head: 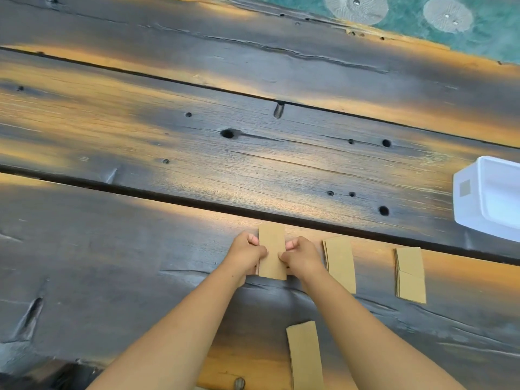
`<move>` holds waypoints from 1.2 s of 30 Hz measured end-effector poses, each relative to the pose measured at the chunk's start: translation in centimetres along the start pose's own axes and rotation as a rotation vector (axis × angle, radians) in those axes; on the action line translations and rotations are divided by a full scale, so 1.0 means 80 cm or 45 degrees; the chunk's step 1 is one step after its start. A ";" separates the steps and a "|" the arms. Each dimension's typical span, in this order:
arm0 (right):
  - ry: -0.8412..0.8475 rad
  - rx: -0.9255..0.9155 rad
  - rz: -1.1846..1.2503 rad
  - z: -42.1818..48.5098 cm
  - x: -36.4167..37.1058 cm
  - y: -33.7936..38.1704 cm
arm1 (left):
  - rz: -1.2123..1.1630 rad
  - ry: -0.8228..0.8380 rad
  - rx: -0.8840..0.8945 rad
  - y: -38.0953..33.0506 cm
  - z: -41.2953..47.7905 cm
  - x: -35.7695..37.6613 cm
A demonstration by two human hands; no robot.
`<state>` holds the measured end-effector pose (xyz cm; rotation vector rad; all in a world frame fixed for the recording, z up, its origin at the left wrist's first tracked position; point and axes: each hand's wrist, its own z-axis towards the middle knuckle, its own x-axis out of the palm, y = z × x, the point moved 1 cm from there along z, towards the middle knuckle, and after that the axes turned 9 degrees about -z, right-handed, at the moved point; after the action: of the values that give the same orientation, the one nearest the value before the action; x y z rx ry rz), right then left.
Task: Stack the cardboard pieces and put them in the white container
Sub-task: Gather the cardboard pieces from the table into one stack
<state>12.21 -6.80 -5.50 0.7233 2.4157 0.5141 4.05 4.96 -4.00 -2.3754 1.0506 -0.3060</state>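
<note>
You are looking down at a dark, weathered wooden surface (140, 249) made of wide planks with knots and small holes.

Your left hand (247, 253) is at about 6 o'clock from the middle of the view. Its grip is pressed onto the left long edge of a cardboard stack (272, 250), with the fingers curled in against it. The stack lies with its long side pointing to 12 o'clock, just below the gap between two planks. Your right hand (301, 256) mirrors the left one; its grip is pinching the right long edge of the same stack, so the cardboard sits between both hands.

Between your forearms, near the bottom edge at 6 o'clock, one more cardboard piece (305, 357) lies flat and is partly cut off by the frame.

Just beside your right hand, at its 3 o'clock, there is a second small stack (340, 263), slightly fanned at its left edge. Further toward 3 o'clock, apart from it, lies a third stack (410, 274), a little tilted.

The white container (467, 204) stands at the right edge of the view, at about 2 o'clock from your hands and well apart from them. It is open on top and partly out of the frame.
</note>
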 end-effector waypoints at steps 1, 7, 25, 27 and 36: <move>0.035 -0.012 0.022 -0.003 -0.004 -0.001 | -0.039 0.042 -0.019 -0.002 -0.004 0.002; 0.257 -0.183 0.180 -0.031 -0.032 -0.002 | -0.210 0.264 -0.087 0.000 -0.028 0.027; -0.029 -0.174 0.033 -0.028 -0.137 -0.075 | -0.367 0.241 -0.085 0.026 -0.049 0.133; -0.054 -0.162 0.024 -0.025 -0.151 -0.082 | -0.394 0.239 -0.091 0.027 -0.048 0.139; -0.239 -0.125 -0.262 -0.009 -0.166 -0.098 | -0.103 0.006 -0.087 0.043 -0.035 0.159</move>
<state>18.07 -20.92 -3.51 0.4535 2.2404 0.4560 9.35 -7.38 -3.54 -2.4834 0.9833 -0.3092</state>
